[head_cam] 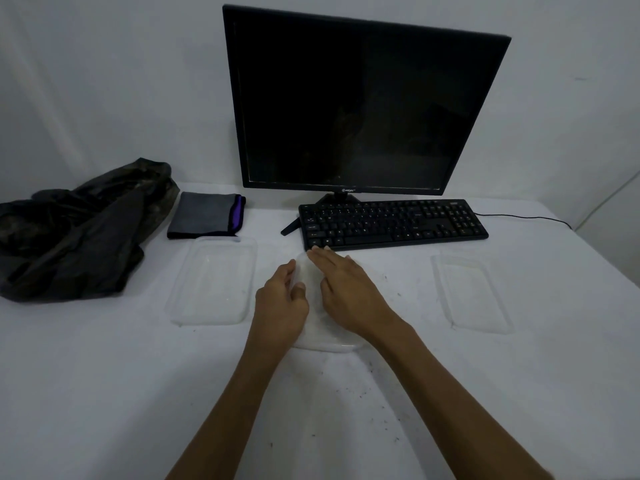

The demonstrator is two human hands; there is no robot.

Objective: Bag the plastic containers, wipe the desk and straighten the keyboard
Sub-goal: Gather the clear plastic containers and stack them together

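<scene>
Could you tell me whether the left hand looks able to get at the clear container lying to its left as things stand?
Probably yes: the clear container lies open on the desk right beside the left hand with nothing between them, though that hand first has to let go of the middle container.

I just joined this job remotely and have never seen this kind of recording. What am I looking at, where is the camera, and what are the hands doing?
There is no machine here: a person works with two bare hands, filmed by one wide-angle camera on their head, looking down at a white desk. The left hand curls round the edge of a clear plastic container in the middle; the right hand lies flat on it. Two more clear plastic containers lie at left and right. Behind them are a crumpled black plastic bag, a folded grey cloth with purple trim, a black keyboard and a dark monitor. Dark crumbs speckle the desk.
</scene>
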